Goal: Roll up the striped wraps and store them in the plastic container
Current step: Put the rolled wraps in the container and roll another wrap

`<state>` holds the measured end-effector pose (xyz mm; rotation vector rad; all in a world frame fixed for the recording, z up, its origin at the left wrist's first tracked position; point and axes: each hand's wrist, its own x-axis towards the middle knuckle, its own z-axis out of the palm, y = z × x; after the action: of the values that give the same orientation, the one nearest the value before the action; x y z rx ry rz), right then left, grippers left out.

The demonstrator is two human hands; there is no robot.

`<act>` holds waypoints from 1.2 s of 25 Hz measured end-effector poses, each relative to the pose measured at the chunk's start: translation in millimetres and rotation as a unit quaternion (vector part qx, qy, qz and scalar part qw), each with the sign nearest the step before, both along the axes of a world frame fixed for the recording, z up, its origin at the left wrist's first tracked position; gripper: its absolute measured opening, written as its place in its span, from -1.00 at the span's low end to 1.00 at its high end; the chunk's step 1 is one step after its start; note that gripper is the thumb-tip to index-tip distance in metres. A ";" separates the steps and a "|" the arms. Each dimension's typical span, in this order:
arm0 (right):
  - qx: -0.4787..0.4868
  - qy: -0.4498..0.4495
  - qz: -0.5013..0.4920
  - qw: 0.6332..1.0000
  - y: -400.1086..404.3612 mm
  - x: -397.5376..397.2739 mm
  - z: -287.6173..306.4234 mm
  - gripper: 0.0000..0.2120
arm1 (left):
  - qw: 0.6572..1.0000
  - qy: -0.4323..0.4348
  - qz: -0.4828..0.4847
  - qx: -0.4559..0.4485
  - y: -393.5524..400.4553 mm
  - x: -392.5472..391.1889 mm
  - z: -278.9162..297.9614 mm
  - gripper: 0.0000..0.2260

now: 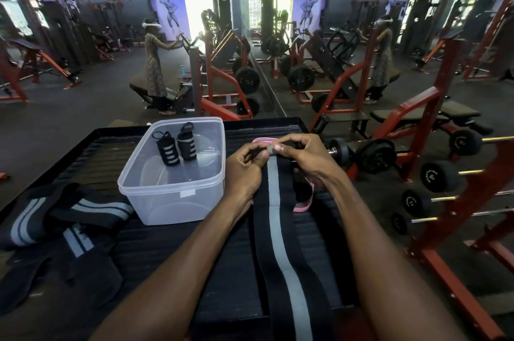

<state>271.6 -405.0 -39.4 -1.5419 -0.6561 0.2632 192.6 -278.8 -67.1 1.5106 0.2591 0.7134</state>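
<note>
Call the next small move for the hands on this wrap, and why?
Probably start turning the pinched end over itself. Both the left hand and right hand pinch the far end of the flat wrap; two rolled wraps already sit in the container.

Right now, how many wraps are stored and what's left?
Done: two rolled black grey-striped wraps stand in the clear plastic container. In hand: left hand and right hand pinch the far end of a long black grey-striped wrap, barely rolled. Left: loose striped wraps beside the container.
</note>
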 end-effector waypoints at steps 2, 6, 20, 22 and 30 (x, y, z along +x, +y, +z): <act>0.020 -0.047 -0.002 0.999 -0.1 3.9 -2.3 -0.85 | 1.000 0.012 -0.008 0.019 -1.0 -1.0 1.1 -0.90; 0.062 -0.040 0.035 0.997 -1.0 2.7 0.5 -0.79 | 0.999 0.029 -0.001 0.044 -1.0 -1.8 1.6 -0.90; 0.064 0.107 0.109 0.986 -4.6 7.4 -0.6 -0.82 | 0.995 0.064 0.008 0.077 4.5 -0.5 6.5 -0.91; 0.056 0.110 0.115 0.986 -6.1 7.3 0.5 -0.74 | 0.996 0.061 -0.018 0.066 6.2 -0.1 6.7 -0.91; 0.041 0.083 0.080 0.992 1.5 5.3 -2.8 -0.86 | 0.999 0.041 -0.018 0.014 3.2 -1.4 9.5 -0.85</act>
<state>276.9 -403.5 -42.1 -1.3737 -0.6506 0.4752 191.3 -275.5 -57.6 1.5685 0.2830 0.6293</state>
